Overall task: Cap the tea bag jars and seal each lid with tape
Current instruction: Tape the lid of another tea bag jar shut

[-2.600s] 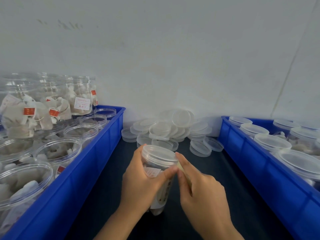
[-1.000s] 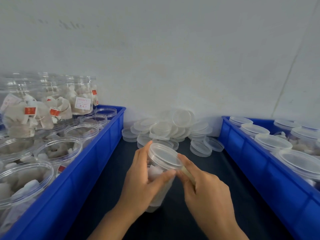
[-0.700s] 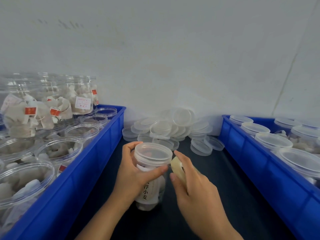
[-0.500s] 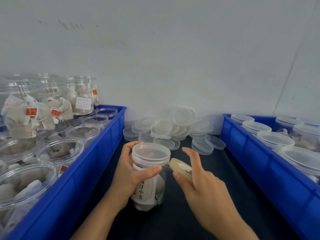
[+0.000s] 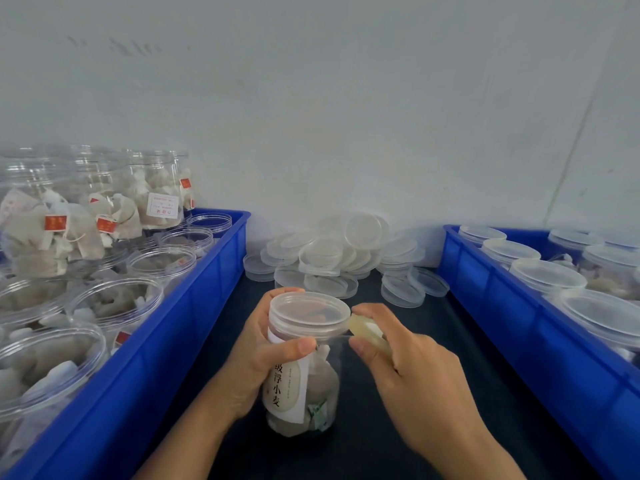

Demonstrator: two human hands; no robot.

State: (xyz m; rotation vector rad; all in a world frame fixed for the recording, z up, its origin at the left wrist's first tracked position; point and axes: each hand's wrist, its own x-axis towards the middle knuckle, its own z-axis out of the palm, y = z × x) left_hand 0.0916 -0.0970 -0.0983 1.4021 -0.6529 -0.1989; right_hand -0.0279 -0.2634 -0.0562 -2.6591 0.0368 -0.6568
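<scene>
Pretty tight lane here: the dark table point(image 5: 433, 393) strip runs between two blue bins, left bin point(image 5: 166, 341) packed with open jars and right bin point(image 5: 519, 327) full of capped ones. The far end is blocked by a pile of loose lids point(image 5: 332, 261) against the wall. The jar point(image 5: 304, 362) and both hands fill the near middle, with bare table on its right.

Blue bins point(image 5: 194, 327); yellowish tape point(image 5: 369, 336)

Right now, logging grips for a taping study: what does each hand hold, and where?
The left hand grips the capped tea bag jar just under its lid. The right hand pinches a tape roll by its rim.
</scene>
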